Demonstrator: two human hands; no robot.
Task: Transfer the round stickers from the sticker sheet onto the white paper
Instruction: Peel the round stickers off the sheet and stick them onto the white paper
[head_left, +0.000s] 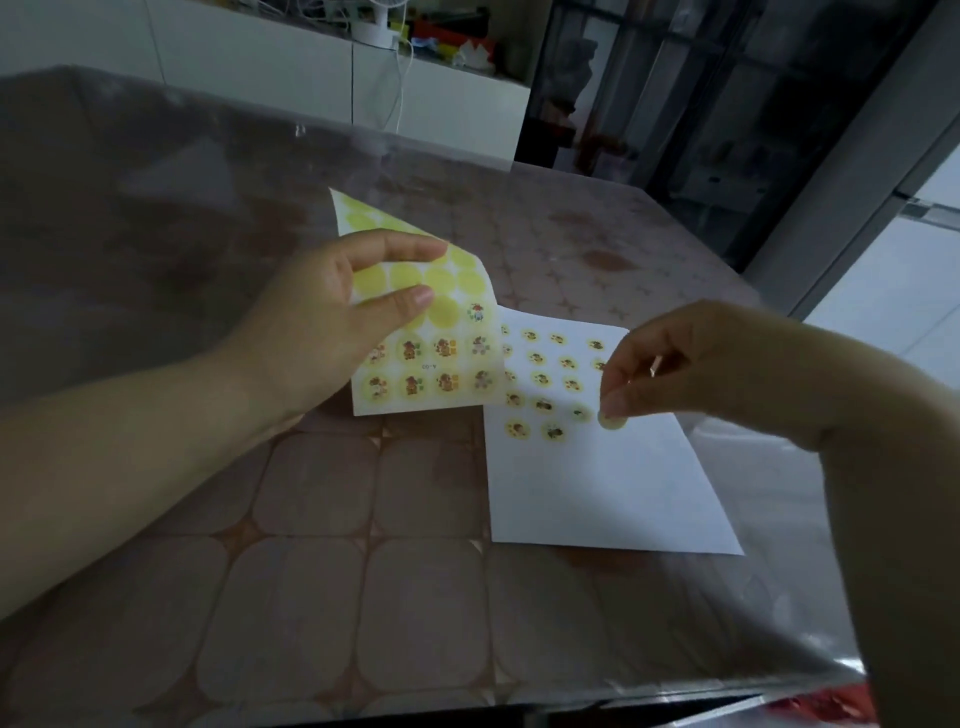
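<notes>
- Holding a single round sticker (612, 420) pinched between thumb and fingertip, the right hand (670, 364) hovers low over the white paper (613, 493), fingers closed to a fine pinch and pointing down and to the left.
- Directly under that pinch lies the paper, so the coming move looks like a short drop straight down; the sticker hangs at the right end of the lowest row of stickers already placed, just beside its last one, with bare paper nearer the person.
- Of the two hands, the right is plainly the nearer to the paper; the left is busy and set apart to the left.
- The white paper lies flat on the tabletop (311, 597), its long axis running from near right to far left, its far left corner tucked under the sticker sheet.
- Placed stickers on the paper: about nineteen can be made out, in rough rows; some are hidden behind the right hand and the sheet's edge, so the count is not firm.
- The left hand (322, 332) grips the sticker sheet (415, 332) between thumb on top and fingers behind, lifting it clear of the tabletop with its upper part curling.
- On the sheet, about nine printed stickers remain in the lower rows; the upper rows show only plain yellow circles, seemingly emptied.
- One sheet, one paper, two hands.
</notes>
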